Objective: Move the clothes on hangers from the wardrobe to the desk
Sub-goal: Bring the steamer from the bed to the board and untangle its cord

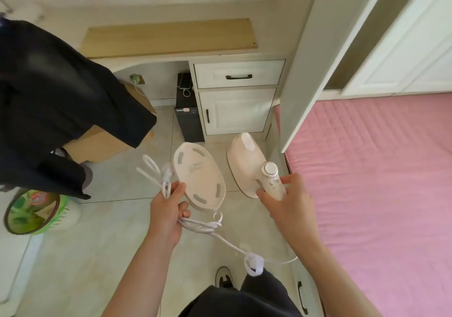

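Beside the pink bed [367, 170], the left hand [168, 209] grips the cord [208, 226] and base plate [198, 177]; the right hand [291, 199] clasps the steamer [254, 167]. Both should go down before clothes.

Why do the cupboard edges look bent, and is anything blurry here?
Head view: the wide-angle lens bows the wardrobe panel and desk; daylight is soft and even, no harsh glare; the dark garment is smeared, while both hands and the steamer are sharp.
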{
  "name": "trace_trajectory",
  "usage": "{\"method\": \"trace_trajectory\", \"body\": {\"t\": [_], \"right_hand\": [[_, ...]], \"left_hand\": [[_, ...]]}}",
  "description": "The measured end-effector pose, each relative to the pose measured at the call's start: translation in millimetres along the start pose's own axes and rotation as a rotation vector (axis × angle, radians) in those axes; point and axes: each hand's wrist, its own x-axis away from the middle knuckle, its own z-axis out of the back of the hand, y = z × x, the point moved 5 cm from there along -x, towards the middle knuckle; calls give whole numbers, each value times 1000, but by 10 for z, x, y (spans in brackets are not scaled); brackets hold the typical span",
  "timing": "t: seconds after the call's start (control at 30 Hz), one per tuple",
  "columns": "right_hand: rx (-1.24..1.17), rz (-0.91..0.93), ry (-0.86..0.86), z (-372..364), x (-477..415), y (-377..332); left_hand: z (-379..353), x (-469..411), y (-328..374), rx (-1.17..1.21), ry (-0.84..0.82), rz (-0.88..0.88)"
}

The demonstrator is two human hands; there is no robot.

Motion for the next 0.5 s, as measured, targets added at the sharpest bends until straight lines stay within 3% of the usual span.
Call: {"method": "trace_trajectory", "body": {"t": [0.23,0.5], "right_hand": [[10,14,-40,-304,-654,-468],[33,77,-47,-458,-1814,-1090]], "left_hand": [[-170,-554,421,21,55,-1],[-864,-1333,1097,39,89,-49]]}}
